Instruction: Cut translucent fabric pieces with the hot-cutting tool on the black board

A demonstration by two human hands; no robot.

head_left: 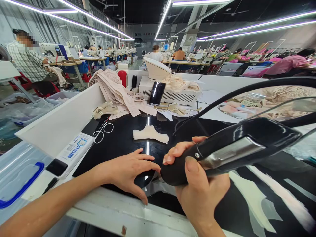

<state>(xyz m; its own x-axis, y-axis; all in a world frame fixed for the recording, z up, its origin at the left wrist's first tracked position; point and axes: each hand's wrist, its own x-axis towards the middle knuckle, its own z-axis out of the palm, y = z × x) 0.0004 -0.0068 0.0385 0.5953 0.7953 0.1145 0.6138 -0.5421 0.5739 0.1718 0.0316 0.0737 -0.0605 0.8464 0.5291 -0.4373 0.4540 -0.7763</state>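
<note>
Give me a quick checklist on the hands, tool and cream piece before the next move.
1. Right hand gripping the black handheld tool: ok, fingers wrapped around it.
2. Left hand well away from the tool's rounded nose: not ok, a fingertip is right beside it; contact cannot be told.
3. Cream piece apart from both hands: ok, lying beyond them on the black tabletop.
4. Scissors away from the hands: ok, off to the left.
5. Tool powered: cannot tell.

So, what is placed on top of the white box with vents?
A white rounded object and pale fabric pieces sit on the white box. They cover part of its top, so whatever lies beneath them cannot be seen.
</note>
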